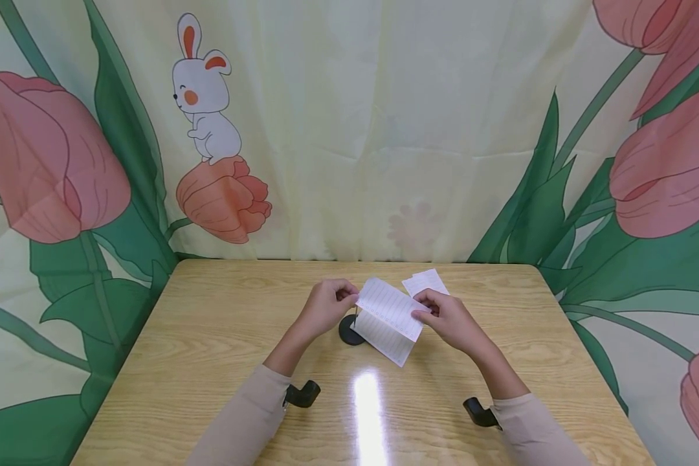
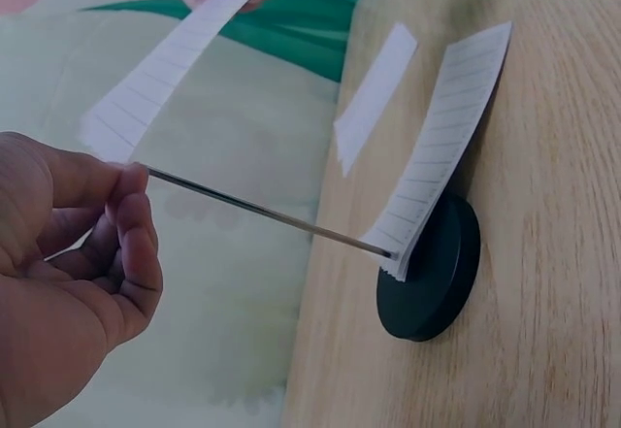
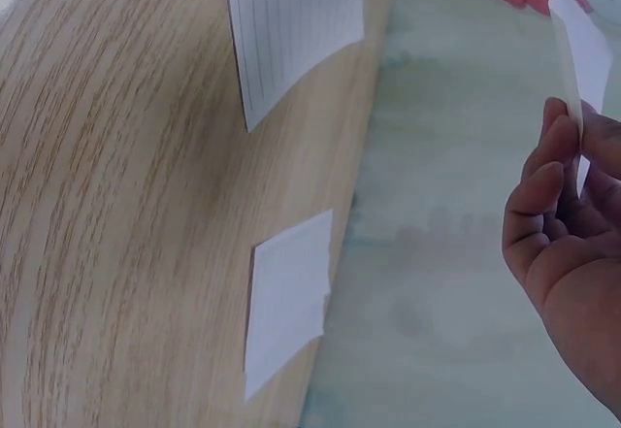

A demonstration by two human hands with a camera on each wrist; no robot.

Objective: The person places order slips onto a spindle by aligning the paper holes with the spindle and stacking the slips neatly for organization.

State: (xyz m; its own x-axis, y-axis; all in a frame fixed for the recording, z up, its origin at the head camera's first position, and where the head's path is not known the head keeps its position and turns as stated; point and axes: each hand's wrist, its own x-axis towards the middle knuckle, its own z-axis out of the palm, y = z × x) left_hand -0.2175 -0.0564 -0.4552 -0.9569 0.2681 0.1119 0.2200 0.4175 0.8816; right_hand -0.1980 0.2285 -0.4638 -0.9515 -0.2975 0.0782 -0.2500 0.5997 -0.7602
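Observation:
A bill spike with a round black base (image 2: 427,282) and a thin metal rod (image 2: 262,212) stands on the table. Lined paper slips (image 2: 441,127) are stuck on the rod, low down by the base. Above them hangs another lined slip (image 1: 387,304), its near corner at the rod's tip. There my left hand (image 1: 328,305) pinches the corner with thumb and fingertips; exactly how corner and tip meet is hidden. My right hand (image 1: 445,317) pinches the slip's other end between thumb and fingers, as the right wrist view (image 3: 572,244) also shows.
More loose paper slips (image 1: 428,281) lie behind my right hand near the table's back edge. The wooden table (image 1: 227,310) ends at a printed curtain (image 1: 326,129). A bright reflection crosses the front of the tabletop.

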